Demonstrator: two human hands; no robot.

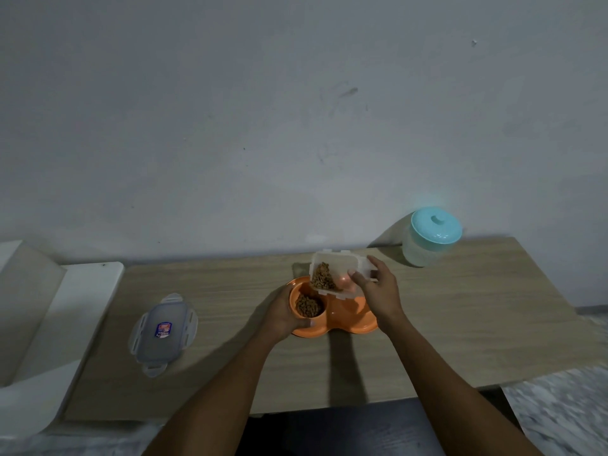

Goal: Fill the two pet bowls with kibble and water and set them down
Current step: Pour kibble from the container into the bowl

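The right hand (378, 291) gripped a clear tub (339, 271) of kibble (324, 277), tipped toward seven o'clock over the orange double bowl (339, 315) at table (230, 357) centre. The left hand (283, 315) curled round that bowl's nine o'clock rim, thumb on the near edge. The left cup held a mound of kibble; the right cup's contents I couldn't make out. The tub's lid (163, 334) lay flat well off at nine o'clock, a teal-lidded jar (432, 236) stood at two o'clock
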